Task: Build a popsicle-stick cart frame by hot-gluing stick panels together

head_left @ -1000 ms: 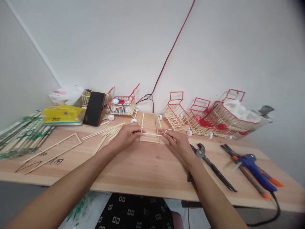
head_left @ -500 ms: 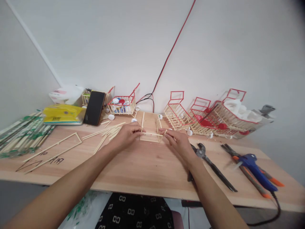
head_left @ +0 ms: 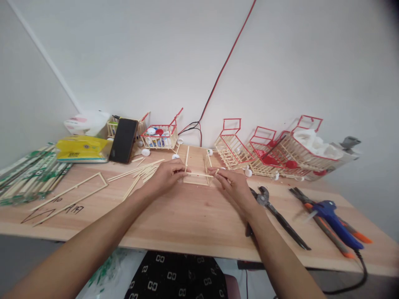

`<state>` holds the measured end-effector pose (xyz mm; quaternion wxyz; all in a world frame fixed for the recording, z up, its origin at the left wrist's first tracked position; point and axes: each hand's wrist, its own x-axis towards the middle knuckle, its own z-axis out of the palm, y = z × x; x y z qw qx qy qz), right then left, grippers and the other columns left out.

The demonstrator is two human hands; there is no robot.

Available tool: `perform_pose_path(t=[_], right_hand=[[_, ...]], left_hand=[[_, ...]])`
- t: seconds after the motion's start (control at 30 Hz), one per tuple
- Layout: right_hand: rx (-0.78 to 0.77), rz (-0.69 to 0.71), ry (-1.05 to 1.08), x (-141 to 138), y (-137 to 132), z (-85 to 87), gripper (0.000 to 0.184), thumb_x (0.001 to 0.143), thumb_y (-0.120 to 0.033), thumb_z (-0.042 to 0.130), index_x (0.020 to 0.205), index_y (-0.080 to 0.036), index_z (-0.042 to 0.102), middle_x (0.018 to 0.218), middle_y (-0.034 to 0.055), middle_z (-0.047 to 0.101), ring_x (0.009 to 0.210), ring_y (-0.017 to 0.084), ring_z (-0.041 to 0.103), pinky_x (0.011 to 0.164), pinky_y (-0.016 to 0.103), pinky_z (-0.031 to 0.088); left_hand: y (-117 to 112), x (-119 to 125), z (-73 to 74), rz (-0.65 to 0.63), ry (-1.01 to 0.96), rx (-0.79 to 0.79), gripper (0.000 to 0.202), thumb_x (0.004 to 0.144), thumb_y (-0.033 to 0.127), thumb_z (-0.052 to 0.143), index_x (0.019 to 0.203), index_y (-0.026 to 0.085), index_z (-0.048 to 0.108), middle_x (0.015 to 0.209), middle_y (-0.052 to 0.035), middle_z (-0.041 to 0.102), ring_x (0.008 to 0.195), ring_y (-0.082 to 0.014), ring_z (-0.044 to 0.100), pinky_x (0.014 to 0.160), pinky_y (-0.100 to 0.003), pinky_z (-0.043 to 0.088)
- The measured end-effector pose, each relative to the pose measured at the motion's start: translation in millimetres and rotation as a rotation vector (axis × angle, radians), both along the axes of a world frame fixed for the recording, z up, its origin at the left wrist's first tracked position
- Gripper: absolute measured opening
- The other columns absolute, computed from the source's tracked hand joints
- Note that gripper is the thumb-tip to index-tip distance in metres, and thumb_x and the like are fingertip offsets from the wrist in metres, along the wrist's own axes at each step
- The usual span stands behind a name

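Observation:
A small frame of thin wooden sticks (head_left: pixel 199 183) stands on the wooden table between my two hands. My left hand (head_left: pixel 170 172) pinches the frame's left side, fingertips at the front corner. At the other end, my right hand (head_left: pixel 229 179) has its fingers closed on the right front corner. A crosswise wooden stick (head_left: pixel 199 175) runs between my fingertips. Which single sticks each hand grips is partly hidden by the fingers. Loose wooden sticks (head_left: pixel 139 176) lie just left of my left hand.
Miniature stick carts (head_left: pixel 233 149) with red rims line the wall; one cart (head_left: pixel 159 139) holds bottle caps. A phone (head_left: pixel 124 141) leans at left near a yellow packet (head_left: pixel 82 148) and bundled sticks (head_left: pixel 28 178). Pincers (head_left: pixel 277 216), pliers (head_left: pixel 327 232) and a blue glue gun (head_left: pixel 333 220) lie right.

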<state>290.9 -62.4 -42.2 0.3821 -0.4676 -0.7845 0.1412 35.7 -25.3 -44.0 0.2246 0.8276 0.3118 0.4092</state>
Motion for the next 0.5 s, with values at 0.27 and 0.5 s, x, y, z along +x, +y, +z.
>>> perform_pose_path(t=[0.27, 0.5], right_hand=[[0.023, 0.007, -0.028, 2.1, 0.0, -0.8, 0.024, 0.094, -0.029, 0.048, 0.099, -0.025, 0.072, 0.113, 0.0049, 0.071, 0.100, 0.022, 0.068, 0.078, 0.033, 0.057], [0.140, 0.050, -0.142, 5.8, -1.6, 2.8, 0.025, 0.095, -0.028, 0.048, 0.101, -0.026, 0.072, 0.112, 0.0043, 0.072, 0.099, 0.020, 0.069, 0.089, 0.036, 0.052]], left_hand=[[2.2, -1.3, 0.0, -0.006, 0.017, 0.014, 0.016, 0.087, 0.021, 0.058, 0.086, 0.015, 0.073, 0.078, -0.0040, 0.064, 0.075, -0.0150, 0.057, 0.070, -0.025, 0.041], [2.2, -5.4, 1.7, -0.015, 0.028, 0.010, 0.021, 0.089, 0.028, 0.057, 0.089, 0.016, 0.074, 0.080, -0.0056, 0.065, 0.078, -0.0163, 0.058, 0.070, -0.025, 0.042]])
